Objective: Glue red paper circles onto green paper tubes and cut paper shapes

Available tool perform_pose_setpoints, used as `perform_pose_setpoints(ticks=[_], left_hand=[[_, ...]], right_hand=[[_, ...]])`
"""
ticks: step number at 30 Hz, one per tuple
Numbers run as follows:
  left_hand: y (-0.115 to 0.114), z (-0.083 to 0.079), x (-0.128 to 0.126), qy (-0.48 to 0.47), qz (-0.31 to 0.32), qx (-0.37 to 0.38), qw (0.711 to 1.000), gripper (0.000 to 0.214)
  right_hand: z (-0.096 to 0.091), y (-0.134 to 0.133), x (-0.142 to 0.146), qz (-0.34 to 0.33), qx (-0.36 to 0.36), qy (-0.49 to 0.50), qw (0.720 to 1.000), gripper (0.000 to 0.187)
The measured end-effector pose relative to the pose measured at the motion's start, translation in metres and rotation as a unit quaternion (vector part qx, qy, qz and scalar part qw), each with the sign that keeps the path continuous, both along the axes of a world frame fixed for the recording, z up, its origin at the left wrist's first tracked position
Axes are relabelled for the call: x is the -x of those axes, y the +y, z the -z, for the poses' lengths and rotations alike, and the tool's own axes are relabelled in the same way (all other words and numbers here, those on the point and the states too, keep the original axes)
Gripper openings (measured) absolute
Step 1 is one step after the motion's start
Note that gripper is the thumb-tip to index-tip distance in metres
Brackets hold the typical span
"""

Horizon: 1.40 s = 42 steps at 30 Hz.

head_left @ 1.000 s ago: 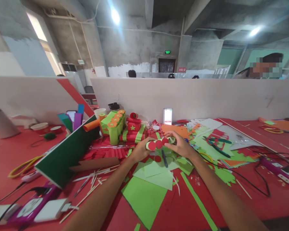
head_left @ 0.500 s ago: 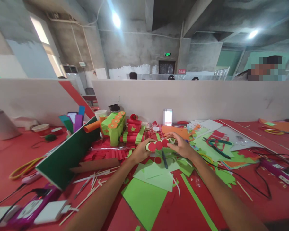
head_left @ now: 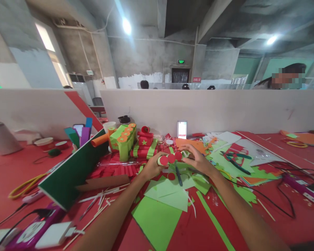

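Note:
A row of pale green paper rolls with red paper discs (head_left: 171,159) on their ends is held over the table. My left hand (head_left: 154,167) is closed round its left end. My right hand (head_left: 198,162) curves its thumb and fingers about the last roll (head_left: 185,154) on the right, which shows a green rim. Below them lie a loose red disc (head_left: 171,176) and a slim dark tool (head_left: 178,175), kind unclear. Light green paper sheets (head_left: 170,195) and a bright green sheet (head_left: 157,219) spread between my forearms.
A green-and-orange paper model (head_left: 124,137) and red paper rolls (head_left: 144,150) stand behind on the left, near a dark green board (head_left: 73,170). Green-handled pliers (head_left: 238,162) lie right. Power strips (head_left: 305,190), cords, sticks and paper scraps surround the work. A white partition (head_left: 211,108) rises behind.
The row of rolls has shifted slightly left with my left hand. My right hand's fingers have moved a little at its right end. The whole view has tilted slightly.

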State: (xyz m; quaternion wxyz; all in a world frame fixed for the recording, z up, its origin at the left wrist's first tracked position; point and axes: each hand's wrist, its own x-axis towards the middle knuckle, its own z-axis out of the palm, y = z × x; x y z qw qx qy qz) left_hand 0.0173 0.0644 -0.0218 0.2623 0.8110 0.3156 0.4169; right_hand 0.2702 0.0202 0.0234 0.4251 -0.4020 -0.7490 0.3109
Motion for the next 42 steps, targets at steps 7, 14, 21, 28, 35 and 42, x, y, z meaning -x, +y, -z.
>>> perform_pose_setpoints(ticks=[7, 14, 21, 28, 35, 42], left_hand=[[0.006, 0.0, -0.001, -0.082, 0.006, 0.02, 0.996, 0.048], [0.003, -0.009, 0.003, -0.106, 0.009, 0.025, 0.994, 0.054], [0.006, -0.01, 0.007, -0.108, -0.007, 0.028, 0.994, 0.055], [0.006, -0.009, 0.009, -0.1, -0.007, 0.037, 0.994, 0.048], [0.007, -0.009, 0.009, -0.093, 0.0, 0.032, 0.995, 0.05], [0.001, -0.013, 0.007, -0.071, 0.004, 0.019, 0.997, 0.051]], right_hand=[[0.015, 0.011, 0.001, 0.021, -0.015, -0.004, 1.0, 0.052], [0.019, 0.01, 0.012, 0.073, -0.079, -0.055, 0.993, 0.038], [0.027, 0.014, 0.014, 0.07, -0.109, -0.068, 0.989, 0.032], [0.032, 0.017, 0.015, 0.061, -0.129, -0.079, 0.987, 0.032], [0.026, 0.01, 0.015, 0.042, -0.094, -0.037, 0.994, 0.04], [0.004, -0.001, 0.013, 0.049, -0.068, 0.016, 0.996, 0.021]])
